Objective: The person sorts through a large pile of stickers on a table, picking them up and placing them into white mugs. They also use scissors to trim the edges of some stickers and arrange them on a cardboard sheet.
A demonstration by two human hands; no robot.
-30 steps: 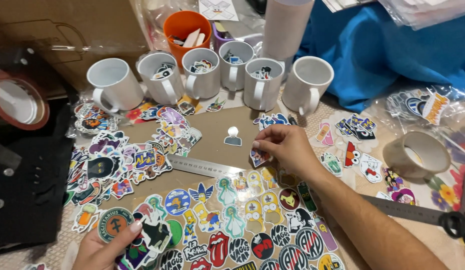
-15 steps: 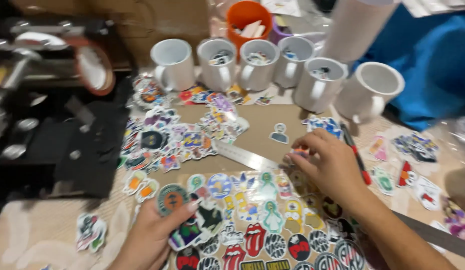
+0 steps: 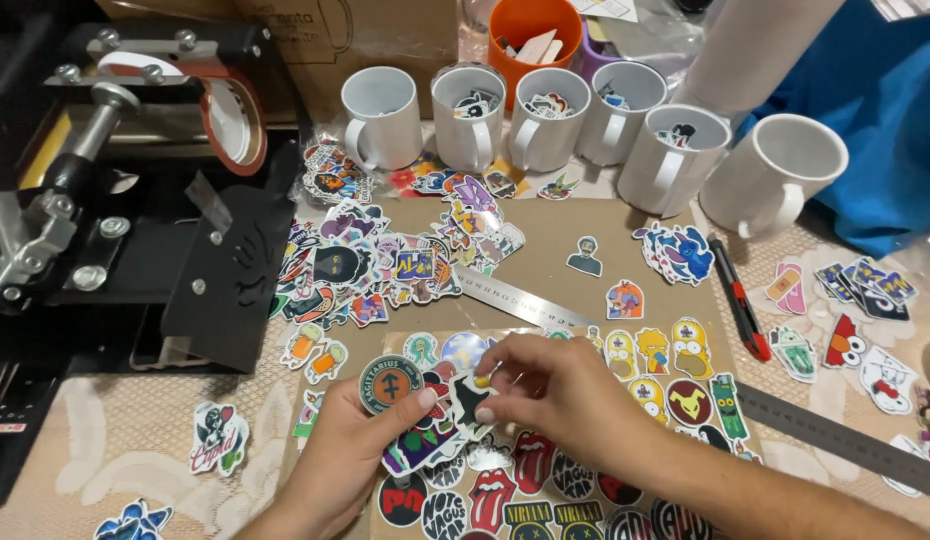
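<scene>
Six mugs (image 3: 545, 120) at 12 o'clock, stickers in some.
My left hand (image 3: 350, 450) grips a sticker fan (image 3: 415, 415); my right hand (image 3: 560, 395) pinches one sticker (image 3: 472, 396). Bare mat (image 3: 545, 235) lies above.

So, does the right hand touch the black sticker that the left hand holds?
Touching. The head view shows the right hand with its fingertips pinching the black sticker, which the left hand holds among others.

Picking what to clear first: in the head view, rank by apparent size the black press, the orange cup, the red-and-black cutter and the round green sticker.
1. black press
2. orange cup, partly hidden
3. red-and-black cutter
4. round green sticker, in the left hand
</scene>
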